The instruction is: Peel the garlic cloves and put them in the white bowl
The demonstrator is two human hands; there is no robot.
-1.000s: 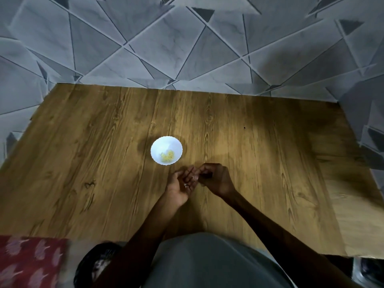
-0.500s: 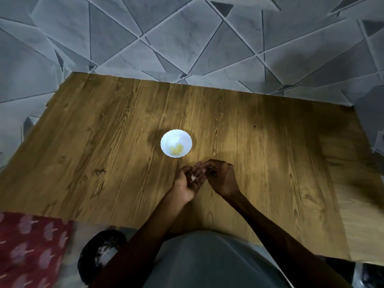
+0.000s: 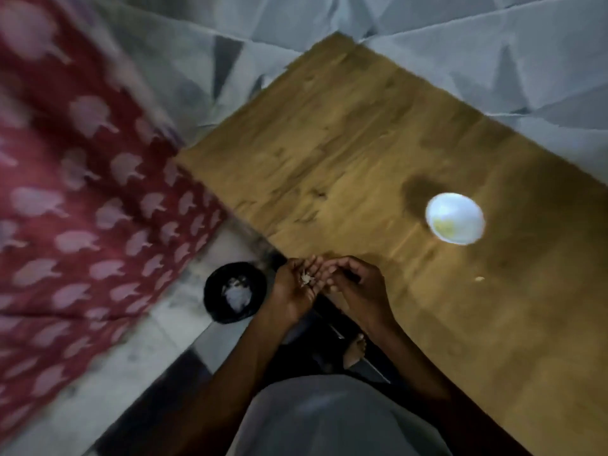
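Far left, around 9 to 10 o'clock in my view, there's a red cloth (image 3: 82, 192) with pale pink shapes on it, all smeared with blur. Just right of that, on the floor (image 3: 158, 340) at 9 o'clock from my hands, sits a black container (image 3: 214, 304) with a white papery heap inside.

My left hand (image 3: 292, 291) is palm up, fingers relaxed and a bit cupped, with some pale garlic bits (image 3: 307, 278) lying in the palm. Too blurry to say if that's clove or just skin. My right hand (image 3: 362, 287) is touching it from the 3 o'clock side, fingers curled in toward the left fingertips. I honestly can't tell if it's pinching anything.

Both hands hover over the near left corner of the wooden tabletop (image 3: 362, 143). My bare foot (image 3: 355, 348) peeks out below at 6 o'clock.

The white bowl (image 3: 467, 205) is up at 2 o'clock from my hands, well apart, with yellowish peeled cloves (image 3: 444, 228) in it. One small stray piece (image 3: 479, 278) lies on the wood at 6 o'clock from the bowl.
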